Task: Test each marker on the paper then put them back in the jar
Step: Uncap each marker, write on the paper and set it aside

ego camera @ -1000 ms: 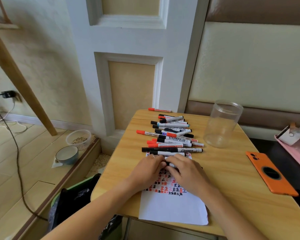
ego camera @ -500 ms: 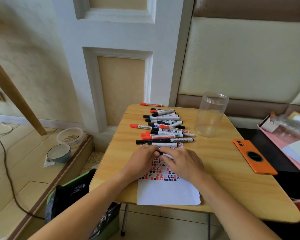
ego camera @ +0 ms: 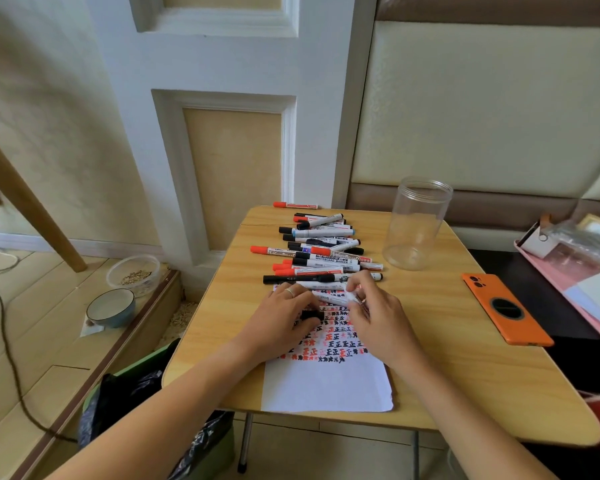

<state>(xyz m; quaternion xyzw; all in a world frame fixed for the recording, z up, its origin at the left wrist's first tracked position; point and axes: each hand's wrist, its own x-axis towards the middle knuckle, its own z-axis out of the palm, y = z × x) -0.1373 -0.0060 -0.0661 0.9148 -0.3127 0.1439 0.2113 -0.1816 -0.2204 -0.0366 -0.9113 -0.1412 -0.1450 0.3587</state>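
A white sheet of paper (ego camera: pixel 326 386) lies at the table's front edge, its upper half covered with red and black marks. Over those marks my left hand (ego camera: pixel 278 323) pinches a black cap (ego camera: pixel 311 314). My right hand (ego camera: pixel 378 317) holds a white marker (ego camera: pixel 329 299) by its barrel, just right of the cap and apart from it. Behind the hands, several red and black capped markers (ego camera: pixel 323 252) lie in a row across the table. An empty clear jar (ego camera: pixel 417 223) stands upright at the back right with no lid.
The small wooden table (ego camera: pixel 447 358) carries an orange phone (ego camera: pixel 504 311) on its right side. A pink tray of clutter (ego camera: pixel 575 271) sits further right. Left on the floor are a blue bowl (ego camera: pixel 110 308), a clear dish (ego camera: pixel 134 273), a cable and a dark bag.
My hands, pressed together on one marker before, have drawn slightly apart; the black cap is now in the left hand, separate from the barrel in the right. The view shifted a little.
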